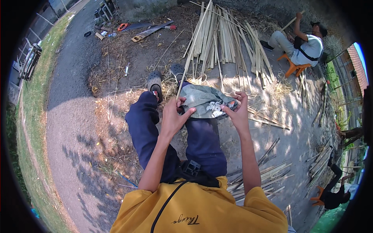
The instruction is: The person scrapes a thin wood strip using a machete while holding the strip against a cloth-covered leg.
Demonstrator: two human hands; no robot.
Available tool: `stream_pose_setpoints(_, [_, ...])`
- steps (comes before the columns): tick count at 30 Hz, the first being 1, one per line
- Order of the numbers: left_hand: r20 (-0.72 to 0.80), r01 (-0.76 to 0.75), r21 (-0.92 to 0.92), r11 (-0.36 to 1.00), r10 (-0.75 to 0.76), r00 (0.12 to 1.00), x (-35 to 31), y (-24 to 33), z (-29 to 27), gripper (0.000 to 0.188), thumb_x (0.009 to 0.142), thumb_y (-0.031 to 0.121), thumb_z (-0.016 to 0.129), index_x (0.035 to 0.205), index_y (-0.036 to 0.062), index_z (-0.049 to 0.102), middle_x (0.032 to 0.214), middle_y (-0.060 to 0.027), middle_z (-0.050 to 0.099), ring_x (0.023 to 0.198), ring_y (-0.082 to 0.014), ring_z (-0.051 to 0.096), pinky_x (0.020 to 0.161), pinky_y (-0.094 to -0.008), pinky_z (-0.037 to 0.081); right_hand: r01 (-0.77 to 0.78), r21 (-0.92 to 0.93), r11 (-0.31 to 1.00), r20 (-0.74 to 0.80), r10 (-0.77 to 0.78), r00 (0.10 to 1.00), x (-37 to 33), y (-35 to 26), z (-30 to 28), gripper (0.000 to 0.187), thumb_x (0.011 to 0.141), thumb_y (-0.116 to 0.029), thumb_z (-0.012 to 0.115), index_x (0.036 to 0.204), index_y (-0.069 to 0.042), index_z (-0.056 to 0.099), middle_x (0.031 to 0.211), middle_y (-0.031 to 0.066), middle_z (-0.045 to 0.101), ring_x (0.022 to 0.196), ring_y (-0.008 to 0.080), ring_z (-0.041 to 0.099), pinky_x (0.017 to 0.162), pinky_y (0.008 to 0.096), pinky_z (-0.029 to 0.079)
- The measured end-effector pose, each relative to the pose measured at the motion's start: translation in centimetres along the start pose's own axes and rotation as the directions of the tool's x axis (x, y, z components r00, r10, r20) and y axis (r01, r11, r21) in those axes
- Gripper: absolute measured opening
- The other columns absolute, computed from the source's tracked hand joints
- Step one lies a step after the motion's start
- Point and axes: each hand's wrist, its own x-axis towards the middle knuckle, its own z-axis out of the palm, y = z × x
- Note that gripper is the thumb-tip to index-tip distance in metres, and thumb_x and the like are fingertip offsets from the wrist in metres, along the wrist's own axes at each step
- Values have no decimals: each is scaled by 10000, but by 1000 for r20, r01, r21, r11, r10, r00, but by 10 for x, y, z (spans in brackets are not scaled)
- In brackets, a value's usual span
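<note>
A grey-green cloth (200, 99) lies over my right knee, stretched between both hands. White crumpled-looking patches (215, 108) show near its right end; whether they are print or loose scraps I cannot tell. My left hand (174, 116) pinches the cloth's left edge between thumb and fingers. At the opposite edge, my right hand (238, 110) grips the cloth, its thumb pressed beside the white patches and a small orange-red spot. A long pale bamboo strip (194, 50) slants down to my left fingers; whether they touch it is hidden.
Many split bamboo strips (223, 39) lie fanned out ahead. Two handsaws, one with a wooden handle (138, 38) and one orange-handled (122, 26), rest at the far left. One person sits on an orange stool (294, 66) at the right, another person (336, 196) at the lower right.
</note>
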Motion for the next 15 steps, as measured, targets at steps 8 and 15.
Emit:
stream_pose_setpoints(8, [64, 68, -19, 998, -66, 996, -1, 1, 1, 359, 889, 128, 871, 916, -24, 546, 869, -96, 684, 791, -149, 627, 725, -331, 519, -142, -235, 962, 231, 197, 953, -11, 26, -12, 461, 907, -164, 871, 1260, -5, 619, 1159, 61, 657, 962, 104, 700, 788, 255, 570])
stream_pose_setpoints(15, [83, 122, -233, 965, -105, 991, -29, 0, -19, 241, 930, 58, 799, 951, -9, 569, 851, -80, 663, 772, -134, 623, 714, -313, 516, -248, -38, 968, 351, 245, 903, 1, -2, -33, 506, 937, -185, 845, 1340, -9, 596, 1239, 103, 654, 1041, 157, 696, 871, 294, 569])
